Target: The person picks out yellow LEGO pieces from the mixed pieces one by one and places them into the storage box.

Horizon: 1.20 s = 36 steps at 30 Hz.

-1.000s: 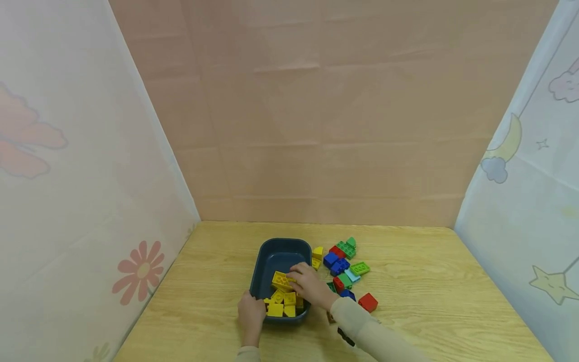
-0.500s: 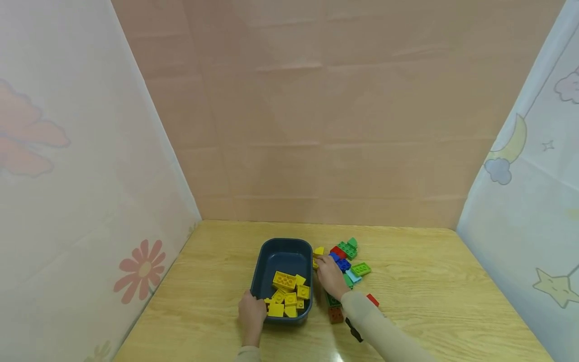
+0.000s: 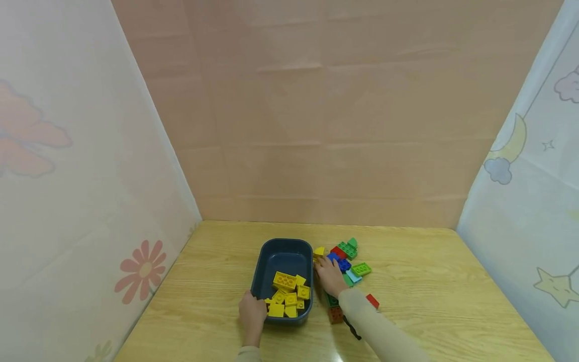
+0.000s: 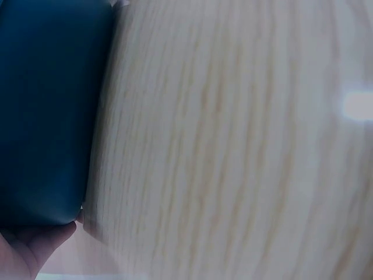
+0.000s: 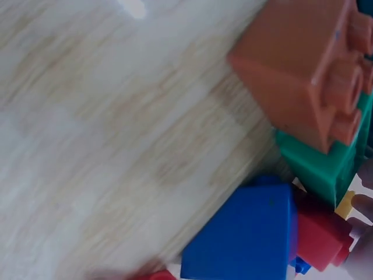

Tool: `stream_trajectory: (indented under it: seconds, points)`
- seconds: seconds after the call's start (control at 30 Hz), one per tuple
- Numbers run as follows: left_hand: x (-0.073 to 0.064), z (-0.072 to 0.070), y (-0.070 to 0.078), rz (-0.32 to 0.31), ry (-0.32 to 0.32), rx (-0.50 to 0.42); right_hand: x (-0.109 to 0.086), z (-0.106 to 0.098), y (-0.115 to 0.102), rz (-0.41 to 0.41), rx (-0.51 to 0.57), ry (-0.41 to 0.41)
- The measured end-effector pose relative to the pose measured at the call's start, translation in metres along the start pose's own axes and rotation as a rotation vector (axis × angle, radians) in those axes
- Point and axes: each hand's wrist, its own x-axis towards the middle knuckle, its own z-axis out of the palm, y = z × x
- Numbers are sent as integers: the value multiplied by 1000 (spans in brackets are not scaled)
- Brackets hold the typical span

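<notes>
My left hand [image 3: 252,312] grips the near left side of a dark blue plastic bin [image 3: 258,274]; its thumb and fingers also show at the corner of the bin [image 4: 52,116] in the left wrist view. Several yellow building blocks [image 3: 284,280] lie in the bin's near half. Just outside the right rim, my right hand [image 3: 332,277] reaches down with bent fingers at a yellow block [image 3: 315,260], mostly hidden by the fingertips. Another yellow block [image 3: 319,251] stands right behind it. In the right wrist view the fingers [image 5: 362,204] appear at the right edge, near a bit of yellow [image 5: 345,204].
Right of the bin lies a loose pile with green [image 3: 348,250], blue [image 3: 345,265] and lime [image 3: 361,269] blocks. A brown block [image 3: 335,315] sits nearer, and a red block [image 3: 373,301] lies beyond the right forearm. Patterned walls flank the wooden table [image 3: 434,301].
My right hand has left the yellow blocks inside the bin and moved right, over the rim, to the yellow block outside. My left hand has stayed on the bin.
</notes>
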Motion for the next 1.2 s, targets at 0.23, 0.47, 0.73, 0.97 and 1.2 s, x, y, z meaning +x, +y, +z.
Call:
stream_trajectory:
  seconds: [0.23,0.47,0.73,0.97,1.2]
  points:
    - [1,2,-3,12,11,-21,-2,1,-2,-74,-118,-53]
    - [0,3,-3,13,18,-28,-1,4,-2,-123,-209,-93]
    - [1,3,-2,10,23,-30,2,6,0,-170,-115,-2]
    - [1,3,-3,8,10,-42,-2,3,1,-201,-1,82]
    - [1,1,-2,5,5,-41,-6,-2,-2,-197,45,78]
